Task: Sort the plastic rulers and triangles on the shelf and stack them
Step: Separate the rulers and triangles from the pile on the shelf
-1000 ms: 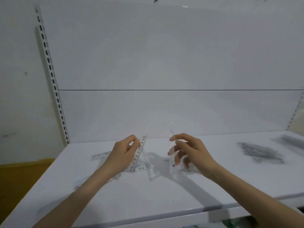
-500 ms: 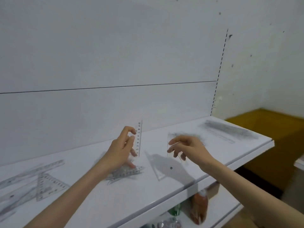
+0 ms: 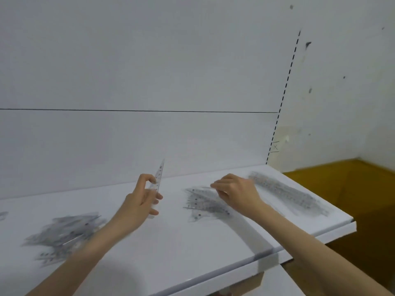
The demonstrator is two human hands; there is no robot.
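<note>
The right hand (image 3: 235,193) has descended onto the grey stack of clear plastic triangles (image 3: 203,205) beneath it. Its fingers are curled, and whether they grip anything cannot be told. The left hand (image 3: 142,202), left of that stack, still pinches one clear graduated plastic ruler (image 3: 159,175) upright. Sort it next.

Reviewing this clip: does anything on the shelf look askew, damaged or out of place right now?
Nothing looks damaged. The left pile on the shelf is splayed, pieces pointing different ways rather than squared up; the middle pile also fans out. The left hand holds a ruler upright. Blur hides finer detail.
</note>
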